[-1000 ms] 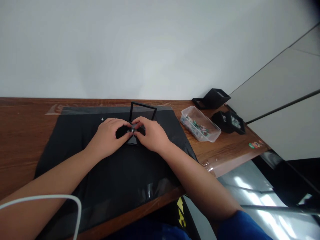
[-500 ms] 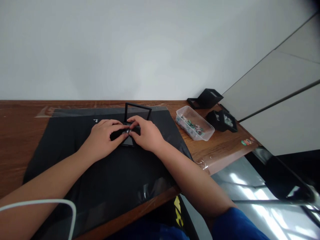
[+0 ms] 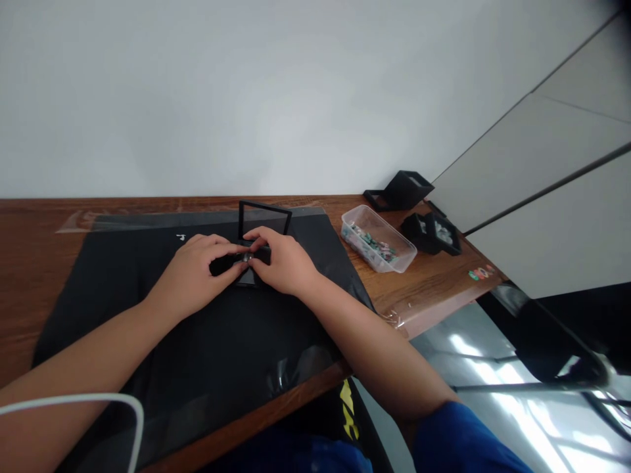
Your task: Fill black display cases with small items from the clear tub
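head cam | faces forward-down | close over table | edges seemingly distorted

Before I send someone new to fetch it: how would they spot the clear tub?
On the wooden table, look right of the black mat. The clear tub sits between the mat and the black boxes; it alone is see-through, with green pieces inside.

Plastic tub of parts; black boxes beside.

Both hands forward, meeting at centre.
Left hand and right hand palm-down, fingers curled, tips pinched and touching each other; bare forearms converge.
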